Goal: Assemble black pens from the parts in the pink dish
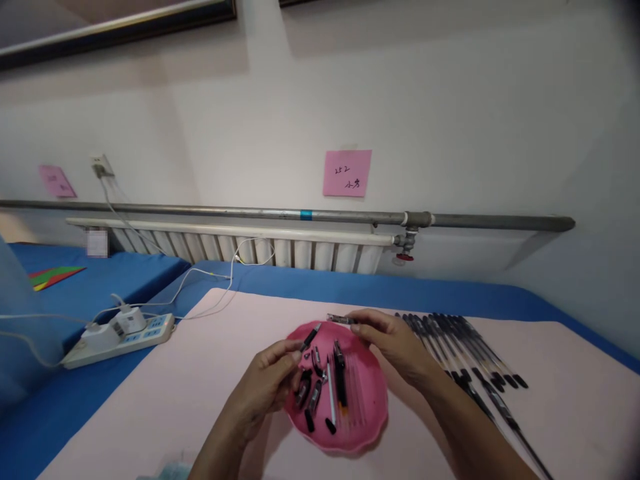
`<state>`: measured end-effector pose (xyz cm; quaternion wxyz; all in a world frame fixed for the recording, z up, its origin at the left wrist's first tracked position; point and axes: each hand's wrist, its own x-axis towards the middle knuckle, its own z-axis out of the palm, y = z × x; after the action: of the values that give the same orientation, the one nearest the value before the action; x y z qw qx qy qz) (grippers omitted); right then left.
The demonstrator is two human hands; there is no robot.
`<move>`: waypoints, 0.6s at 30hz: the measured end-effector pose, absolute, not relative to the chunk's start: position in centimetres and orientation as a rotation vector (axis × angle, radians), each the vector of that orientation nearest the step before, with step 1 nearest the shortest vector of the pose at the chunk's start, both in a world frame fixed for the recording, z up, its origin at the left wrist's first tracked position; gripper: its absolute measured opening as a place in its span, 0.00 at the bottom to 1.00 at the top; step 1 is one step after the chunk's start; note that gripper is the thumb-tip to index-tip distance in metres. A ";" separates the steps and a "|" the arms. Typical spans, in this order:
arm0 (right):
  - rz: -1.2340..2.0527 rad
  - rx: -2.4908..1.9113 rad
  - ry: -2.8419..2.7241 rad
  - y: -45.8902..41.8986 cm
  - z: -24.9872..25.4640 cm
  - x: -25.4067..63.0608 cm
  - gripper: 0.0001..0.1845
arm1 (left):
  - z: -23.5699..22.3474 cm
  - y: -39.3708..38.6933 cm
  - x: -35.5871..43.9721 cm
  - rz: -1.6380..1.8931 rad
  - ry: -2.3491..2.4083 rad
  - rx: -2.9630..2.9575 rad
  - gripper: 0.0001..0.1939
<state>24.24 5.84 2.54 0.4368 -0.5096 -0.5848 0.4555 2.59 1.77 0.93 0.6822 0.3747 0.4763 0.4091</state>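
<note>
From where I stand, the pink note (347, 173) on the wall reads "252", with a second handwritten line beneath it; the writing on the other pink note (57, 181), farther left, is too blurred to make out. Below them, the left hand (270, 377) has its thumb and fingers pinched round a slim black pen piece (311, 339), pointed over the left part of the pink plate (374, 413). The right hand (393, 337) is closed at the fingertips on a clear pen piece (340, 319), held level by the plate's far rim; dark marks show on it, too small to read.

In the plate lie clear tubes (356, 393) on the right and small dark pen parts (314, 395) on the left, some with pale print I can't read.

The plate sits on pink paper (165, 387) whose slanting left edge shows the blue counter (400, 287) beneath. A broad stretch of paper separates the plate from the white power strip (155, 333). Room is tighter on the right, where a row of pens (450, 343) lies beyond the right forearm.
</note>
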 end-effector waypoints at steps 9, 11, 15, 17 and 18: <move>1.019 -1.245 -1.758 5.4 3.3 24.3 0.10 | 1.7 1.6 2.6 0.819 1.139 0.887 0.24; 0.980 -1.229 -1.788 5.5 3.3 24.7 0.10 | 1.7 1.6 2.3 0.796 1.150 0.906 0.26; 0.986 -1.218 -1.842 5.5 3.3 25.2 0.10 | 1.5 1.6 1.7 0.776 1.159 0.941 0.27; 0.997 -1.195 -1.864 5.4 3.2 25.2 0.10 | 1.3 1.5 1.6 0.762 1.168 0.962 0.27; 0.999 -1.182 -1.880 5.4 3.2 25.2 0.10 | 1.2 1.6 1.6 0.756 1.170 0.976 0.26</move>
<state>25.20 5.37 3.18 0.3463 -0.4554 -0.7243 0.3849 1.61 1.56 1.21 0.6597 0.4313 0.5170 0.3339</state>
